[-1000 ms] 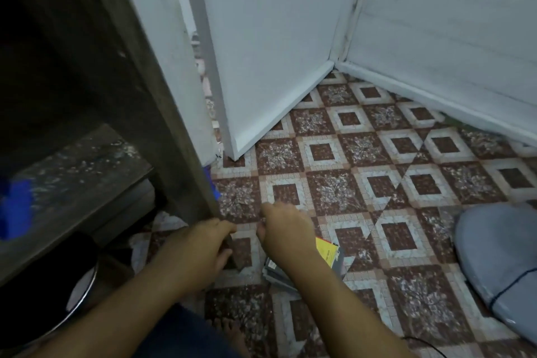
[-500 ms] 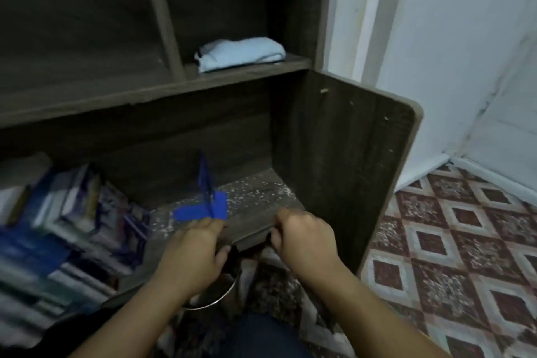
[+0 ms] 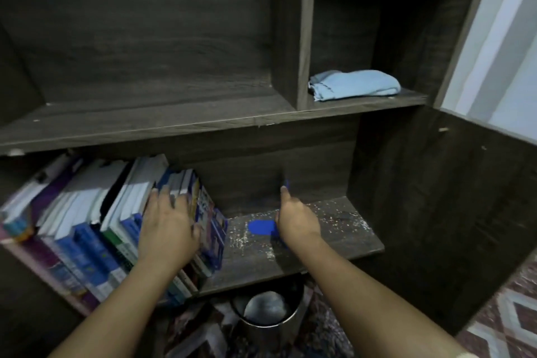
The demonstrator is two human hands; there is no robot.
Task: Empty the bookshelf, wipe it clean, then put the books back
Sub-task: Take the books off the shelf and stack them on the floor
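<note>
Our left hand (image 3: 168,229) lies flat, fingers spread, on the rightmost books (image 3: 87,227) of a leaning row. The row's far end is cut off by the frame, and the titles are too blurred to read. Our right hand (image 3: 296,221) is on a blue bookend (image 3: 261,227). The bookend's base shows just left of the hand, but its upright is mostly hidden, so we cannot tell whether the fingers grip it. Right of that hand, speckled shelf board (image 3: 334,241) runs open to the side panel. Above the hand sits a folded cloth (image 3: 354,86). Below it, under the board's front edge, stands a metal bin (image 3: 267,314).
</note>
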